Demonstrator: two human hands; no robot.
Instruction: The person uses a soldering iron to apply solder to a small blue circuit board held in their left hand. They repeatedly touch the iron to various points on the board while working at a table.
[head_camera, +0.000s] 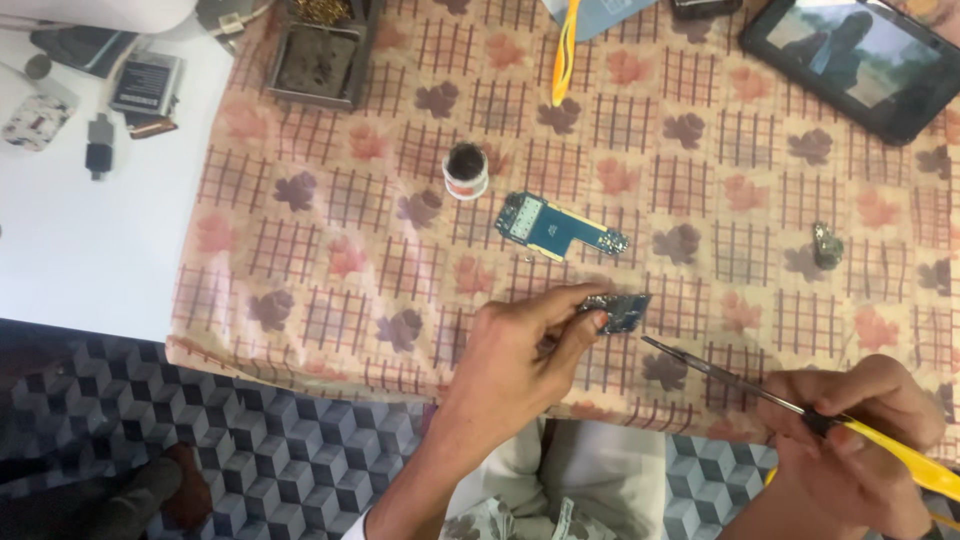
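- Circuit boards — two in all: a small dark one (618, 311) pinched at the near edge of the worktop (330, 250), and a larger blue one (558, 227) lying flat just beyond it, untouched.
- Left hand (520, 350): one grip, thumb and fingertips pressed onto the small board's left end.
- Right hand (860, 430): fingers closed around one pair of yellow-handled tweezers (740, 385), the metal tips pointing at the small board, close but not touching.
- One more yellow tweezers (565, 50) lies at the far side of the patterned cloth.
- One small round white pot (466, 170) with dark contents stands left of the blue board.
- One tablet (860, 60) sits at the far right corner, its screen lit.
- One dark square tray (320, 60) lies at the far left.
- One small greyish part (826, 245) lies alone, off to the right.
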